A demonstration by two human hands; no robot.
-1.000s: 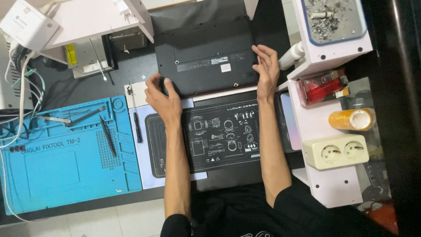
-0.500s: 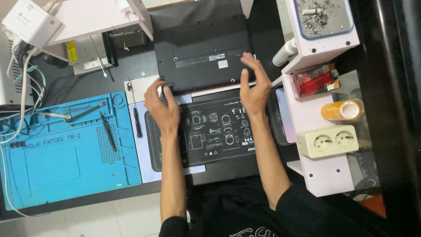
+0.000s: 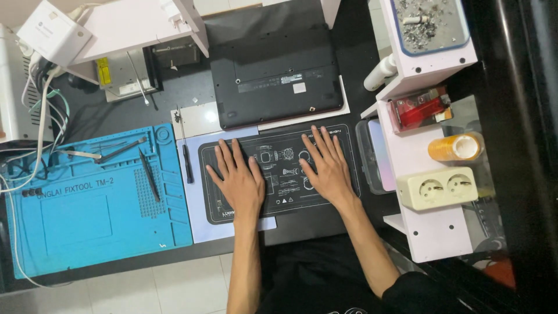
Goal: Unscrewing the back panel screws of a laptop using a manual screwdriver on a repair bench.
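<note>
Your left hand (image 3: 239, 179) lies palm down on the black work mat (image 3: 279, 173), fingers spread and stretched flat toward the far edge, holding nothing. Your right hand (image 3: 326, 170) rests the same way on the mat's right half, fingers fanned slightly apart, tips near the mat's upper border, also empty. Both forearms run straight back toward your body, the right one angled in from the lower right.

The mat under your palms is dark with white line drawings of parts printed across it and a thin pale border. It sits on a light lavender sheet (image 3: 200, 215) at the front of the dark desk, directly before you.

Just beyond your fingertips lies a black laptop (image 3: 273, 75), closed and turned underside up, its base showing a pale label and small screws; it rests partly on a white sheet, apart from both hands.

To your left is a blue silicone repair mat (image 3: 93, 203) with tweezers (image 3: 149, 174) lying on it, and a black screwdriver (image 3: 187, 157) lies between that mat and the black one. To your right stands a white shelf (image 3: 430, 227) carrying a cream double socket (image 3: 440, 187), a roll of amber tape (image 3: 456, 146) and a red lighter (image 3: 419, 110).
</note>
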